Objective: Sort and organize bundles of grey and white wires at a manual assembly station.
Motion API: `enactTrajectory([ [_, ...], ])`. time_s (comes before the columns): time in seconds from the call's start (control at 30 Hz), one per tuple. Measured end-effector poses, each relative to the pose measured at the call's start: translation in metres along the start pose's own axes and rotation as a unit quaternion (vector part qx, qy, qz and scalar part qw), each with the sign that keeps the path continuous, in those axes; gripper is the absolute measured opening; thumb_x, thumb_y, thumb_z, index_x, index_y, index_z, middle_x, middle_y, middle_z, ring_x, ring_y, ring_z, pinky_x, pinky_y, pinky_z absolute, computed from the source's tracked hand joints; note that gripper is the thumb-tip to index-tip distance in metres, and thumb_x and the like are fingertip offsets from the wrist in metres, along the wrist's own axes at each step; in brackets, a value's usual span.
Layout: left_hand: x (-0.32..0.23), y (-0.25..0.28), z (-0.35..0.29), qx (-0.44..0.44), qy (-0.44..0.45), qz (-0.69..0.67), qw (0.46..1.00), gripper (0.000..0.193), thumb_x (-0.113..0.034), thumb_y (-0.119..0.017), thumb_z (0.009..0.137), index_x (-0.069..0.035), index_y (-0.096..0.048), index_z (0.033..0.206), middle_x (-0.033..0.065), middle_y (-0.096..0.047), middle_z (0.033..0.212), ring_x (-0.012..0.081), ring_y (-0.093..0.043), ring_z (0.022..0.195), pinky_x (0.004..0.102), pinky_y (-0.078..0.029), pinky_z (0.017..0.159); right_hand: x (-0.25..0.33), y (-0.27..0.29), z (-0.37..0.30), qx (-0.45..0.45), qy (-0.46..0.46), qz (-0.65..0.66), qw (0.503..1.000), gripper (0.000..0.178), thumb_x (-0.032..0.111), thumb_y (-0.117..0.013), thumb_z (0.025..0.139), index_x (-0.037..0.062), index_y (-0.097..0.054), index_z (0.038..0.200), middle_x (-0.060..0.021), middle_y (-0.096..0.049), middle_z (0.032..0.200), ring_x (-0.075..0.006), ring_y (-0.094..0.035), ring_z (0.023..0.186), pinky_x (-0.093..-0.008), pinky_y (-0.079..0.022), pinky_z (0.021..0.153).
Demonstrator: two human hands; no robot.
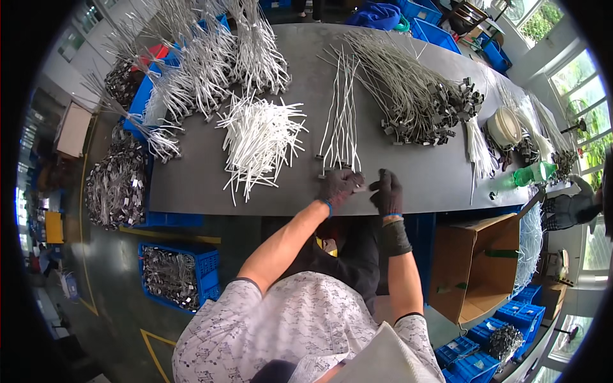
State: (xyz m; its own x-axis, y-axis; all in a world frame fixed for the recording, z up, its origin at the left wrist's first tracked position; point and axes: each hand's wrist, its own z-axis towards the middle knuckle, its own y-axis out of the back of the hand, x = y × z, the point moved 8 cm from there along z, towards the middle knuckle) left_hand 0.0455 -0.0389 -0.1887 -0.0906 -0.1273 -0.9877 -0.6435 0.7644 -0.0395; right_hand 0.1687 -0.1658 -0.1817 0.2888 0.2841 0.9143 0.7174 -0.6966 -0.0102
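Both my hands wear dark gloves and meet near the table's front edge. My left hand [338, 186] is closed, its fingers at the near ends of a few thin wires [342, 121] with small dark connectors. A small pale piece shows at its fingertips, too small to name. Just to its right, my right hand [387, 193] has its fingers curled in a pinch towards the left; what they hold, if anything, is hidden. Left of the wires lies a heap of short white tubes [260, 137]. To the right is a large bundle of grey wires [408, 83] with black connectors.
Bundles of white-sleeved wires [255, 54] stand at the far left of the grey table [300, 198]. At the right are a cream bowl-like container [504, 126] and a green bottle [535, 173]. A cardboard box [476, 268] and a blue crate [205, 271] stand below the table.
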Motion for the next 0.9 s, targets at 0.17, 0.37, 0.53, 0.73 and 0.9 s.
enactTrajectory([
  [0.17,-0.035,0.061,0.022,-0.047,-0.020,0.367,0.929,0.042,-0.042,-0.063,0.093,-0.001,-0.067,0.101,0.0174,-0.072,0.085,0.0339,-0.071,0.077,0.0479,-0.053,0.069,0.042,0.072,0.080,-0.229,0.127,-0.488,0.833,0.055,0.026,-0.054,0.094,0.0039,-0.048,0.144,-0.0229,-0.071,0.092,-0.0399,-0.068,0.072,-0.0480,-0.055,0.068],
  [0.37,-0.006,0.148,0.051,-0.249,0.045,0.540,0.803,0.033,-0.035,-0.057,0.093,-0.004,-0.066,0.101,0.0197,-0.072,0.101,0.0417,-0.071,0.092,0.0543,-0.055,0.077,0.019,0.119,0.177,-0.179,0.252,-0.597,0.741,0.031,0.027,-0.063,0.088,0.0070,-0.067,0.111,-0.0225,-0.070,0.101,-0.0413,-0.066,0.099,-0.0527,-0.053,0.084],
  [0.53,0.041,0.181,0.064,-0.189,0.178,0.571,0.779,0.026,-0.027,-0.057,0.091,-0.007,-0.069,0.103,0.0211,-0.072,0.104,0.0389,-0.072,0.099,0.0523,-0.058,0.080,0.035,0.110,0.134,-0.258,0.241,-0.554,0.754,0.032,0.034,-0.065,0.089,0.0034,-0.065,0.099,-0.0214,-0.071,0.092,-0.0421,-0.067,0.091,-0.0529,-0.053,0.083],
  [0.73,0.045,0.179,0.071,-0.169,0.176,0.539,0.806,0.031,-0.028,-0.058,0.091,-0.005,-0.071,0.105,0.0238,-0.072,0.107,0.0396,-0.071,0.101,0.0521,-0.058,0.083,0.025,0.141,0.095,-0.361,0.059,-0.398,0.841,0.040,0.040,-0.064,0.092,0.0048,-0.066,0.111,-0.0235,-0.070,0.102,-0.0452,-0.066,0.101,-0.0531,-0.052,0.087],
  [0.9,0.067,0.192,0.055,-0.207,0.194,0.391,0.875,0.038,-0.034,-0.066,0.087,0.000,-0.068,0.104,0.0205,-0.074,0.091,0.0354,-0.074,0.085,0.0480,-0.060,0.073,0.034,0.118,0.103,-0.296,0.185,-0.487,0.801,0.044,0.042,-0.071,0.086,0.0134,-0.069,0.119,-0.0255,-0.065,0.115,-0.0453,-0.065,0.104,-0.0543,-0.053,0.086],
])
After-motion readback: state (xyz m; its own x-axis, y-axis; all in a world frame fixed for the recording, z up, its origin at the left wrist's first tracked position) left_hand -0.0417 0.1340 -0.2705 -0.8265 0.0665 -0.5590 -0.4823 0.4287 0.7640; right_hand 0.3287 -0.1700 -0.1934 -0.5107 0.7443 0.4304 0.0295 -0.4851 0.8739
